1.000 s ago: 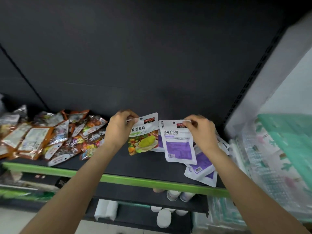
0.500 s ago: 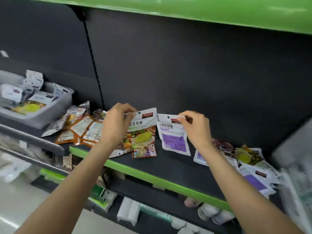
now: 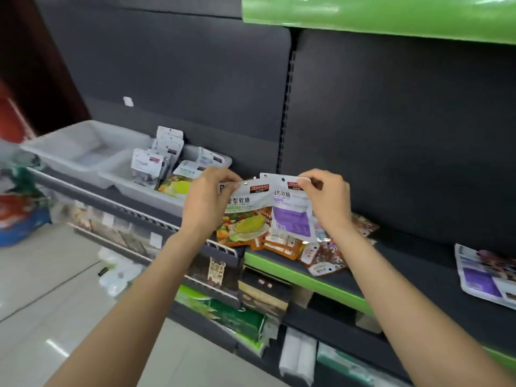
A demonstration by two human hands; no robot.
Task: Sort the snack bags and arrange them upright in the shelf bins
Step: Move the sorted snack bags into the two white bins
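Note:
My left hand [image 3: 208,198] pinches the top edge of a white snack bag with a yellow fruit picture [image 3: 245,219]. My right hand [image 3: 328,201] pinches the top of a white bag with a purple panel [image 3: 291,222]. Both bags hang upright in the air, the purple one overlapping the fruit one, above a pile of orange and brown snack bags [image 3: 312,247] on the dark shelf [image 3: 405,263]. To the left, a grey bin [image 3: 139,180] holds several white bags standing upright and a fruit bag [image 3: 176,188]. Beside it stands a second grey bin [image 3: 81,149] with nothing in it.
More purple and white bags [image 3: 485,275] lie flat at the shelf's right end. A green shelf edge [image 3: 307,277] runs below the pile and another green edge [image 3: 377,15] hangs overhead. Lower shelves hold boxed goods and white rolls. Tiled floor lies to the left.
The view has swung left, bringing both grey bins into sight. Both hands have carried their bags leftward over the orange pile, and the two bags now overlap.

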